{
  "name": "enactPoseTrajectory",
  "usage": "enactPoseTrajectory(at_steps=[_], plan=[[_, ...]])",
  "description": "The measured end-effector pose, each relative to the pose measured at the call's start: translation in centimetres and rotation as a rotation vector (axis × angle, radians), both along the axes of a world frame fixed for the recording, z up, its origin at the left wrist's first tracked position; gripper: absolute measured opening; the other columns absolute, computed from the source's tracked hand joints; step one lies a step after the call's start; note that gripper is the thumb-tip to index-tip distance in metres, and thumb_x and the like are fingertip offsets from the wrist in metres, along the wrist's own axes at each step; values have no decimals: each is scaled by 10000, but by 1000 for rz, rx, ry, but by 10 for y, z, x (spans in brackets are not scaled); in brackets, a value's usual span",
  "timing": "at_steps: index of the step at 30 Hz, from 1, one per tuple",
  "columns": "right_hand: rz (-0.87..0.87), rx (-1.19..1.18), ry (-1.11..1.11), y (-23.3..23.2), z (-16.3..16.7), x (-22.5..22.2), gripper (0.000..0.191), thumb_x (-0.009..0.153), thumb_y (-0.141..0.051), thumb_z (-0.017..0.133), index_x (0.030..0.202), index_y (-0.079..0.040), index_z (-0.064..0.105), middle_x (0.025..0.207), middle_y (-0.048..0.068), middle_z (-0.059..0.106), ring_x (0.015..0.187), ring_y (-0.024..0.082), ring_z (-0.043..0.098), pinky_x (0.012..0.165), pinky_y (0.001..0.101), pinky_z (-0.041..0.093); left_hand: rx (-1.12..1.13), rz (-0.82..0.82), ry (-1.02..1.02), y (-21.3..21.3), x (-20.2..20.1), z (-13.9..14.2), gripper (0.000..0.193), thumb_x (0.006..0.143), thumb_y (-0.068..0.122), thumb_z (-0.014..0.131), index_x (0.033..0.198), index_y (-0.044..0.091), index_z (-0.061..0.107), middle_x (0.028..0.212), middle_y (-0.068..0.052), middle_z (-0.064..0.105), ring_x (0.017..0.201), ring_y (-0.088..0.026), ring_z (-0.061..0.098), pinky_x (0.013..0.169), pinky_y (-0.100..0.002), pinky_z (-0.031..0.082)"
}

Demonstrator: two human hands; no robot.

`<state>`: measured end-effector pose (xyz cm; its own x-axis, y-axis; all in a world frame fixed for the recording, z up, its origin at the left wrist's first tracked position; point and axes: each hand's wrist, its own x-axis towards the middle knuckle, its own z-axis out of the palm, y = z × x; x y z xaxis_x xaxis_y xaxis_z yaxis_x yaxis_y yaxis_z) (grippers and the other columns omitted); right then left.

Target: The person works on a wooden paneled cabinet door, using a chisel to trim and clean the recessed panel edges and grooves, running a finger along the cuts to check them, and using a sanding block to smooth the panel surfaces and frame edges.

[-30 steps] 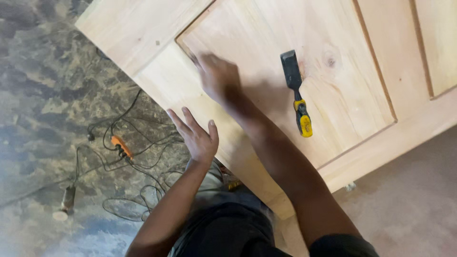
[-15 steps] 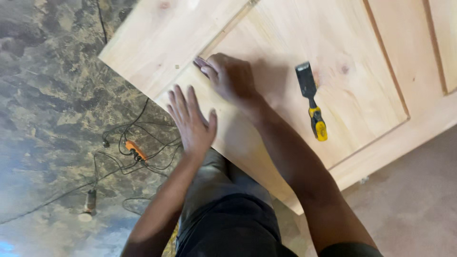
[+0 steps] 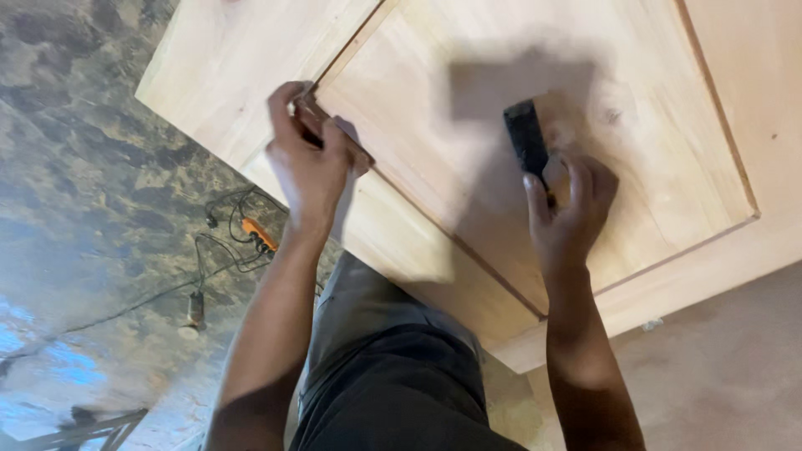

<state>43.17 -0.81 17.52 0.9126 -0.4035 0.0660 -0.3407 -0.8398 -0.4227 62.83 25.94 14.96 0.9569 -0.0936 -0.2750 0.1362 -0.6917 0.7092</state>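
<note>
A pale wooden door (image 3: 451,108) with a recessed panel lies flat in front of me. My left hand (image 3: 307,157) rests on the groove at the panel's near left corner, fingers curled onto the wood, holding nothing that I can see. My right hand (image 3: 570,210) closes around the yellow handle of a chisel (image 3: 526,144), whose black blade end points away from me across the panel. The handle is almost wholly hidden by my fingers.
An orange tool with tangled black cables (image 3: 259,235) lies on the mottled floor left of the door. A small cylindrical object (image 3: 195,311) lies further down. Brown floor (image 3: 718,367) shows at the lower right beyond the door's edge.
My right hand left the panel's corner and took hold of the chisel. My left hand moved up from the door's edge onto the corner groove.
</note>
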Motion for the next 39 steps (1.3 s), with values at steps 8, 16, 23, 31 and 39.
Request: enactPoseTrajectory(at_steps=[8,16,23,31,39], plan=[[-56,64,172,-2,-14,-52,504,932,-266,844,1279,7,602,1153,191,640,1084,396,592,894,499,517,-209,-149,-199,-89,26,-10,449,993,42,678,1368,-2,435,672,-53,572,525,-96,487,453,-278,443],[29,544,316,20,14,-48,280,971,-97,659,1219,18,596,1044,223,610,942,428,630,781,465,524,-387,-568,-177,-43,-122,29,343,911,16,640,1251,-7,607,1138,-183,618,1078,-338,637,974,-470,540],[175,869,399,82,12,-27,405,949,-104,658,1336,-16,576,1155,213,665,989,410,681,793,432,563,-269,-449,-211,18,-149,5,544,912,105,615,1433,51,469,1384,-213,511,1368,-413,511,1140,-551,506],[168,786,458,90,5,-19,414,934,-100,663,1331,-11,588,1114,193,685,913,364,714,719,394,580,-145,-542,-105,45,-132,-12,640,933,191,678,1505,26,443,1585,-248,406,1518,-459,377,1284,-639,217],[192,760,461,87,-5,-28,415,919,-98,679,1312,15,603,1083,207,682,864,368,708,695,396,574,-91,-570,-79,47,-145,-27,677,876,228,736,1487,54,500,1585,-214,431,1532,-417,344,1291,-609,137]])
